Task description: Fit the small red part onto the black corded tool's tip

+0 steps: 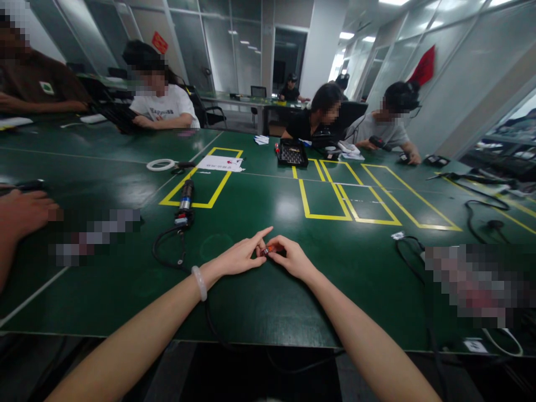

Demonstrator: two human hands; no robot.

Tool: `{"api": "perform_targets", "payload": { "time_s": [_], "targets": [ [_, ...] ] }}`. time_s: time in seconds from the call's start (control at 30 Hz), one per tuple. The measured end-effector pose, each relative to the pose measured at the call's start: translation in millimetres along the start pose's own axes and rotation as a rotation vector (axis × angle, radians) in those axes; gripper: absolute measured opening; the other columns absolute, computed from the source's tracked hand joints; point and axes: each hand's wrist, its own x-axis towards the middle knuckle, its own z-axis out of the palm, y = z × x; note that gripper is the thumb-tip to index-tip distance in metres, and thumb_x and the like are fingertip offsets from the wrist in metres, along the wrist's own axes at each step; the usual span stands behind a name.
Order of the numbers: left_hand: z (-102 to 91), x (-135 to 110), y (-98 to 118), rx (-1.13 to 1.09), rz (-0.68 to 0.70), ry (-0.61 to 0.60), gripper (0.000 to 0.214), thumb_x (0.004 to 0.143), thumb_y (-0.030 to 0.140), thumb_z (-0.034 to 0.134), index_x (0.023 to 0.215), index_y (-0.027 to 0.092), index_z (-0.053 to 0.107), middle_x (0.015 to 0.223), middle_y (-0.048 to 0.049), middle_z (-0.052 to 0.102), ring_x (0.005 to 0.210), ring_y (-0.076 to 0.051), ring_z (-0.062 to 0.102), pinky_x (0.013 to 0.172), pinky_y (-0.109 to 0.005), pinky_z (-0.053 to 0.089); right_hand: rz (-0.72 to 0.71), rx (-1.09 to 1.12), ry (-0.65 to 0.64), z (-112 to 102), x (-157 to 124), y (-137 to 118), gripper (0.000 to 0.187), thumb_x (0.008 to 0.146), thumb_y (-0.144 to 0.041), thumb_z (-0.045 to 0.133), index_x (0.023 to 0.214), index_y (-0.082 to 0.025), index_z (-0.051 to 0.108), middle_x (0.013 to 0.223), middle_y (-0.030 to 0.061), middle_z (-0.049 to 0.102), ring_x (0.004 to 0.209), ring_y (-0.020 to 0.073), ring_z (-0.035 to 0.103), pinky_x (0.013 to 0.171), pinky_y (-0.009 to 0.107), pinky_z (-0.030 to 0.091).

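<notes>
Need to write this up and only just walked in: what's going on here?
A person's left hand and right hand meet over a green table, with a small part held at their fingertips. It shows some orange, but is too small to identify. The left index finger is stretched out away from it. A black-and-silver device rests to the left, touched by neither hand. Other people sit across the table.

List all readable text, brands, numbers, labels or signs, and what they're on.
Nothing reads with certainty.
White T-shirt, left: chest lettering, too blurred.
White sheet: printed characters, too blurred.
Red paper, upper left: marks too small.
White tag, lower right: dark print, too blurred.
</notes>
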Motion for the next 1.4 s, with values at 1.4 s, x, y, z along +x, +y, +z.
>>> {"api": "perform_targets", "payload": {
  "time_s": [1.4],
  "targets": [
    [-105.8,-55,-87,0.658,-0.656,0.758,0.07,0.085,0.056,0.049,0.139,0.013,0.039,0.143,-0.021,0.04,0.129,-0.039,0.04,0.104,-0.051,0.036,0.069,-0.058,0.108,-4,1,12,0.013,0.082,-0.022,0.063,0.093,-0.019,0.059,0.083,0.0004,0.063,0.077,0.0143,0.058,0.073,0.027,0.045]
  ]
}}
